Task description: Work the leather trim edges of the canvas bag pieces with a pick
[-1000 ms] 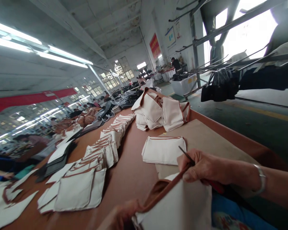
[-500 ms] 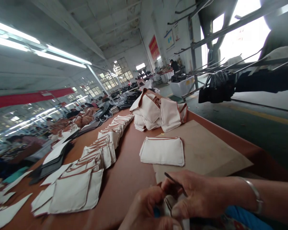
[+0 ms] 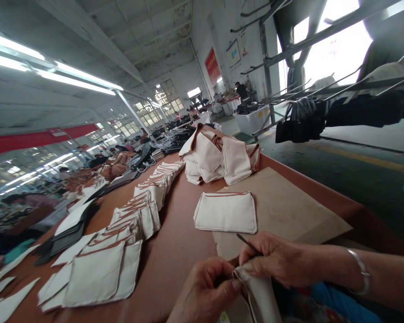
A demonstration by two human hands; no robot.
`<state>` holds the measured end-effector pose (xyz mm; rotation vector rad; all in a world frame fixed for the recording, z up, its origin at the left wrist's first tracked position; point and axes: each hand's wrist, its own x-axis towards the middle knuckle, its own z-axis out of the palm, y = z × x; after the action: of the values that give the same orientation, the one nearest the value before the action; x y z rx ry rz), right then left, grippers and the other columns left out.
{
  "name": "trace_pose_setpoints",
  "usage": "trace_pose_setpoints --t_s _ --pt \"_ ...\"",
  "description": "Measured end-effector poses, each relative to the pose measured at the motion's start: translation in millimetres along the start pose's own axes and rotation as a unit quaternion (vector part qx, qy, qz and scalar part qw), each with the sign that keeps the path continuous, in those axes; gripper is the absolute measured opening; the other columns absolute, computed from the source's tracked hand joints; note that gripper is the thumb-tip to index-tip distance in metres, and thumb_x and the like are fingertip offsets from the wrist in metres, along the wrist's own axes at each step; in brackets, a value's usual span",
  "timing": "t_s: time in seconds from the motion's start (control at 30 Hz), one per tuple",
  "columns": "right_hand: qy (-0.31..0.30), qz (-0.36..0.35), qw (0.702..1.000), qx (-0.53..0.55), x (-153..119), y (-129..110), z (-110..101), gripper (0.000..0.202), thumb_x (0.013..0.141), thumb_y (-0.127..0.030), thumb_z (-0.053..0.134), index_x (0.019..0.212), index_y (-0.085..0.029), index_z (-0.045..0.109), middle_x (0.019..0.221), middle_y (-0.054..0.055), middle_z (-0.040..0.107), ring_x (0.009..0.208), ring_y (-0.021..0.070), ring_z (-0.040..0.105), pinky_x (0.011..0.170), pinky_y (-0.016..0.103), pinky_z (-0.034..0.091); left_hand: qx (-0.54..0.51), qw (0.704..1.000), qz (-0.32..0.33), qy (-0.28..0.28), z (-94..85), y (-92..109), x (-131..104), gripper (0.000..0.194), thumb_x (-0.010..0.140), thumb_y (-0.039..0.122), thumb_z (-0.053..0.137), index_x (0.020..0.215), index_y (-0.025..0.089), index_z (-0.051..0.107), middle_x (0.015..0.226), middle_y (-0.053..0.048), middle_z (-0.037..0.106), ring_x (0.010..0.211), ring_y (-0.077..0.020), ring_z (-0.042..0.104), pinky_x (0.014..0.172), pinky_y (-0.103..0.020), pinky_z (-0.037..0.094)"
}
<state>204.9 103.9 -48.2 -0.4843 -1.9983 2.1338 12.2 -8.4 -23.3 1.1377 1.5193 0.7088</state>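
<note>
Close to me at the lower right, a cream fabric pouch [image 3: 264,298] with a brown-edged opening is held between both hands. My left hand [image 3: 207,287] pinches its upper edge between thumb and fingers. On the other side, my right hand [image 3: 286,262] grips the pouch near the same corner, and a thin dark tool [image 3: 246,242] sticks out from its fingers; the rest of that tool is hidden. Just beyond the hands, a flat cream pouch [image 3: 225,213] with brown trim lies partly on a sheet of brown paper [image 3: 289,211].
A long overlapping row of cream pouches [image 3: 94,273] runs along the left of the brown table [image 3: 175,255]. A heap of pouches [image 3: 207,154] stands at the back. Dark bags [image 3: 299,121] hang on a metal rack at right. A person [image 3: 241,91] stands far off.
My hands have opened out around the pouch, so more of its cream side and brown edge shows. The dark tool in my right hand has shifted slightly right. The view has moved a little.
</note>
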Motion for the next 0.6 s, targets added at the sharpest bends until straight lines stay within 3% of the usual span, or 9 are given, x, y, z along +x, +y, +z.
trace_pose_setpoints --t_s 0.07,0.13,0.23,0.33,0.43,0.5,0.6 --pt "0.019 -0.019 1.0 -0.015 1.4 1.9 -0.6 0.019 0.087 -0.033 0.062 0.086 -0.015 0.06 0.061 -0.007 0.047 0.047 0.0045 0.036 0.042 0.015 0.028 0.068 0.997 0.001 0.034 4.4 1.9 2.0 0.034 0.079 0.048 0.064 0.079 0.014 0.068 0.067 0.001 0.056 0.062 -0.0125 0.046 0.058 -0.023 0.032" --pt "0.043 -0.04 0.997 -0.043 4.4 4.5 -0.5 0.027 0.078 -0.037 0.073 0.085 -0.015 0.06 0.065 -0.006 0.051 0.055 0.0062 0.039 0.048 0.016 0.03 0.133 0.989 0.022 0.067 9.4 5.5 3.5 0.027 0.08 0.04 0.06 0.073 0.015 0.065 0.064 0.003 0.051 0.062 -0.0122 0.043 0.056 -0.022 0.031" --pt "0.049 -0.038 0.995 -0.075 8.9 6.8 -0.2 0.027 0.065 -0.028 0.079 0.08 -0.014 0.061 0.064 -0.006 0.055 0.06 0.008 0.043 0.051 0.017 0.031 0.199 0.972 0.067 0.106 16.0 7.6 4.4 0.026 0.082 0.035 0.058 0.063 0.016 0.058 0.064 0.003 0.046 0.062 -0.0115 0.041 0.054 -0.022 0.029" --pt "0.034 -0.015 0.997 -0.061 9.9 7.0 -1.0 0.008 0.068 -0.018 0.067 0.073 -0.013 0.064 0.061 -0.004 0.056 0.056 0.0076 0.043 0.049 0.018 0.031 0.188 0.973 0.087 0.103 18.4 -0.6 4.3 0.028 0.085 0.038 0.057 0.071 0.015 0.066 0.068 0.0 0.054 0.063 -0.0124 0.047 0.052 -0.02 0.033" --pt "0.047 0.013 0.998 -0.05 8.4 8.5 -3.4 0.007 0.066 -0.016 0.063 0.069 -0.012 0.068 0.058 -0.004 0.058 0.05 0.0066 0.041 0.044 0.017 0.028 0.157 0.971 0.142 0.114 15.9 -16.1 3.9 0.021 0.083 0.034 0.061 0.088 0.015 0.067 0.071 -0.001 0.059 0.062 -0.0125 0.052 0.051 -0.019 0.038" --pt "0.055 0.055 0.996 -0.037 7.2 10.4 -5.6 0.011 0.065 -0.018 0.065 0.072 -0.012 0.071 0.055 -0.004 0.058 0.044 0.0061 0.038 0.038 0.017 0.026 0.191 0.947 0.211 0.149 13.1 -25.2 3.8 0.011 0.083 0.025 0.06 0.09 0.016 0.064 0.072 0.0 0.059 0.06 -0.0115 0.053 0.052 -0.019 0.039" --pt "0.044 0.107 0.993 -0.003 5.5 12.7 -8.4 0.015 0.067 -0.022 0.064 0.076 -0.013 0.073 0.051 -0.005 0.054 0.036 0.0061 0.034 0.032 0.018 0.025 0.291 0.883 0.325 0.175 10.4 -32.8 3.9 0.009 0.086 0.014 0.057 0.087 0.018 0.064 0.076 -0.002 0.061 0.062 -0.011 0.058 0.055 -0.018 0.044"
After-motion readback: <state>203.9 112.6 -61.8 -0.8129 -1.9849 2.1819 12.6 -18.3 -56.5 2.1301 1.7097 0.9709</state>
